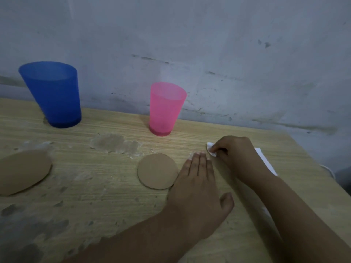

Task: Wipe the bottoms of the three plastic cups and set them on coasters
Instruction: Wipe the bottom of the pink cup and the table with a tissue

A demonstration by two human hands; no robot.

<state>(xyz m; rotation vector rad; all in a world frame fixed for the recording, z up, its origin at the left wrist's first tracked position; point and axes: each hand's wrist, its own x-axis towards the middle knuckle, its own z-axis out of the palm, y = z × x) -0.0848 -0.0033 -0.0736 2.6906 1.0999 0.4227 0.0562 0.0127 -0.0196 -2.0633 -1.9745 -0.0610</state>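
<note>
Pinching a white tissue (211,149), the right hand (235,154) lay beside the flat, straight-fingered left hand (197,185); behind stood a blue cup (55,95) and pink cup (164,109), cardboard coasters (156,170) nearer.

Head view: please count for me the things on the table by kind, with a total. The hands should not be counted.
Plastic cups: 2, the blue cup and the pink cup
Cardboard coasters: 2, the left coaster and the middle coaster
White tissue: 1, the tissue, pinched by the right hand
Total: 5
</note>
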